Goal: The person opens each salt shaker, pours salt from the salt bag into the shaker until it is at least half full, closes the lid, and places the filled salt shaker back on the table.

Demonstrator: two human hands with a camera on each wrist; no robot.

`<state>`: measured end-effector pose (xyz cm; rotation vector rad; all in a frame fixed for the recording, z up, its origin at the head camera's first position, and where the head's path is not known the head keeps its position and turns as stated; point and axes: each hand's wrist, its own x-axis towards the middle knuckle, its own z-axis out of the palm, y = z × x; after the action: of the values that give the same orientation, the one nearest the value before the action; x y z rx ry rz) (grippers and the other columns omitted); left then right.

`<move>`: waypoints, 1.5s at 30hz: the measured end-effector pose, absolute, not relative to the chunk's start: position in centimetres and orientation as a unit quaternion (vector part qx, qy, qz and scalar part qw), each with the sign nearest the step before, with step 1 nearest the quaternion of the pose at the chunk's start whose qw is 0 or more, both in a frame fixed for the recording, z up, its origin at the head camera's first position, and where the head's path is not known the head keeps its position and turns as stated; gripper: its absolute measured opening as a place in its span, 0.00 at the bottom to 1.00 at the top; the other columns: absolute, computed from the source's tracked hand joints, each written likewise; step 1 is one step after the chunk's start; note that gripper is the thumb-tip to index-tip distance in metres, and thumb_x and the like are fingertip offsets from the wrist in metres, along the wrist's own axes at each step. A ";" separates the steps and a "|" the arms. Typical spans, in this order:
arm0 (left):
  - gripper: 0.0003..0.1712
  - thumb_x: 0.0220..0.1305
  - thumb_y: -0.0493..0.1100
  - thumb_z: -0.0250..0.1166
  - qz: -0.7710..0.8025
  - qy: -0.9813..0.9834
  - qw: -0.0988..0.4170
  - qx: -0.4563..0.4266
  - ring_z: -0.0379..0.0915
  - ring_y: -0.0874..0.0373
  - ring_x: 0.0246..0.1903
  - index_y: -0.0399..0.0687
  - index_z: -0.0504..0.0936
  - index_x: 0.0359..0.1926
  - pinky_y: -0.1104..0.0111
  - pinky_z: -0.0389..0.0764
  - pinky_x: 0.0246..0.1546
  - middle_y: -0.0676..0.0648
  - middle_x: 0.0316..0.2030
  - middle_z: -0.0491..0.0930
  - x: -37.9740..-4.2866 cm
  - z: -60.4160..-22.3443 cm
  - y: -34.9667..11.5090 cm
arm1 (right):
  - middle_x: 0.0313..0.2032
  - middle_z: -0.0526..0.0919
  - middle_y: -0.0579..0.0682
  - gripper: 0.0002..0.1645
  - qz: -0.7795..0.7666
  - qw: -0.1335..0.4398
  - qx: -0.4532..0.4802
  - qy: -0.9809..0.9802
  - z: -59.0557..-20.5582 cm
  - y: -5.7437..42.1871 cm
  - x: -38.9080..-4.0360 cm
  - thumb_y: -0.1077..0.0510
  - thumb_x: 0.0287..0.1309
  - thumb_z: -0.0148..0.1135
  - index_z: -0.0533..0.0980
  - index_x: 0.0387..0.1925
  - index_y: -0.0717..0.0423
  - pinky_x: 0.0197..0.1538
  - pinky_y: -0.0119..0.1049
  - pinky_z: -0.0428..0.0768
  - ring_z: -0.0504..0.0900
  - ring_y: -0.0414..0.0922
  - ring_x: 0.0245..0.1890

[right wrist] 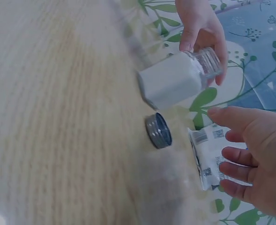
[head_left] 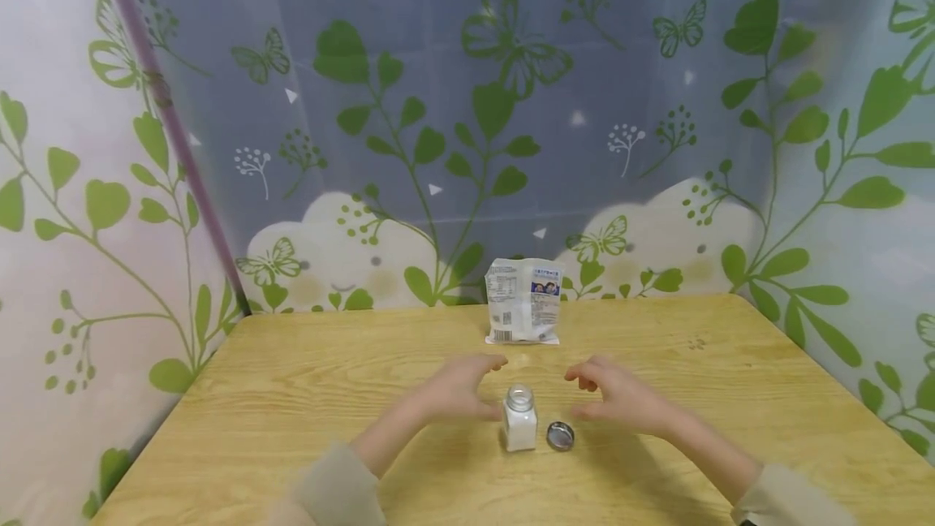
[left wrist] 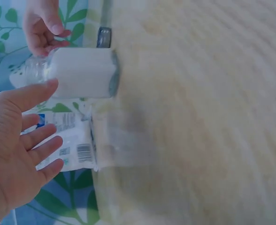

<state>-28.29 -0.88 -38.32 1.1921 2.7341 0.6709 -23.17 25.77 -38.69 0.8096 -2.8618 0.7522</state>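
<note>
An uncapped glass jar filled with white powder stands upright on the table. Its metal lid lies just right of it, hollow side up in the head view. My left hand hovers at the jar's left with fingers spread and nothing in them. Over on the other side, my right hand is held above the table beyond the lid, fingers loosely bent and holding nothing. In the right wrist view the jar and the lid sit close together, with the right thumb pointing toward them.
Behind the hands a white printed packet stands upright near the table's back edge. The wooden table meets a patterned curtain at the back, and curtains also hang at both sides.
</note>
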 end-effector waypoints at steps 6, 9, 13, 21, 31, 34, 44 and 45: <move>0.49 0.44 0.50 0.74 0.252 0.880 0.079 0.395 0.67 0.51 0.56 0.39 0.62 0.65 0.61 0.67 0.56 0.44 0.60 0.68 -27.6 -39.6 -0.6 | 0.35 0.72 0.49 0.32 0.242 -0.013 0.263 -0.934 -40.0 24.7 -23.1 0.47 0.43 0.72 0.73 0.47 0.62 0.39 0.40 0.75 0.72 0.46 0.37; 0.49 0.43 0.49 0.75 0.271 0.871 0.090 0.400 0.67 0.50 0.56 0.39 0.62 0.65 0.63 0.67 0.56 0.43 0.60 0.68 -27.4 -39.9 -0.4 | 0.36 0.72 0.50 0.34 0.226 -0.031 0.261 -0.938 -40.5 24.2 -22.9 0.46 0.42 0.72 0.72 0.48 0.62 0.39 0.42 0.75 0.73 0.47 0.37; 0.50 0.43 0.49 0.75 0.307 0.858 0.107 0.398 0.67 0.50 0.55 0.39 0.62 0.65 0.63 0.68 0.55 0.43 0.60 0.67 -27.2 -40.3 -0.3 | 0.37 0.72 0.48 0.36 0.200 -0.042 0.261 -0.943 -41.1 23.5 -22.9 0.43 0.41 0.72 0.72 0.48 0.61 0.39 0.41 0.75 0.74 0.45 0.37; 0.50 0.43 0.53 0.75 0.330 0.850 0.118 0.393 0.68 0.55 0.52 0.41 0.62 0.64 0.65 0.69 0.52 0.47 0.58 0.69 -27.0 -40.6 0.1 | 0.34 0.73 0.45 0.30 0.174 -0.033 0.268 -0.947 -41.5 22.6 -22.7 0.45 0.39 0.74 0.75 0.41 0.58 0.37 0.38 0.75 0.74 0.41 0.33; 0.43 0.43 0.51 0.75 0.344 0.847 0.108 0.391 0.69 0.60 0.47 0.44 0.68 0.60 0.68 0.70 0.48 0.53 0.50 0.73 -27.0 -40.9 0.1 | 0.33 0.71 0.44 0.19 0.212 -0.047 0.259 -0.941 -41.2 22.6 -22.8 0.54 0.43 0.71 0.75 0.36 0.55 0.37 0.37 0.75 0.73 0.41 0.34; 0.39 0.43 0.50 0.75 0.346 0.844 0.106 0.396 0.69 0.62 0.45 0.44 0.70 0.57 0.70 0.70 0.47 0.55 0.47 0.74 -27.0 -41.1 0.2 | 0.34 0.71 0.46 0.17 0.230 -0.043 0.258 -0.937 -40.5 22.8 -22.9 0.59 0.44 0.69 0.75 0.38 0.58 0.38 0.38 0.76 0.73 0.44 0.36; 0.31 0.46 0.49 0.73 0.335 0.847 0.095 0.401 0.70 0.67 0.38 0.45 0.74 0.50 0.71 0.71 0.44 0.59 0.37 0.75 -27.0 -41.3 0.3 | 0.38 0.74 0.50 0.19 0.228 0.036 0.283 -0.931 -37.2 23.5 -23.6 0.66 0.43 0.66 0.76 0.41 0.63 0.38 0.36 0.77 0.75 0.46 0.37; 0.30 0.46 0.49 0.73 0.336 0.846 0.094 0.402 0.70 0.67 0.38 0.45 0.74 0.49 0.71 0.72 0.44 0.59 0.37 0.75 -27.0 -41.3 0.3 | 0.38 0.74 0.51 0.19 0.227 0.037 0.282 -0.931 -37.0 23.5 -23.7 0.66 0.43 0.66 0.76 0.42 0.63 0.38 0.36 0.77 0.75 0.46 0.37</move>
<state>-27.00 0.31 -41.31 1.1936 2.5114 0.9969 -23.66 23.45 -37.01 0.8663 -2.8598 0.6972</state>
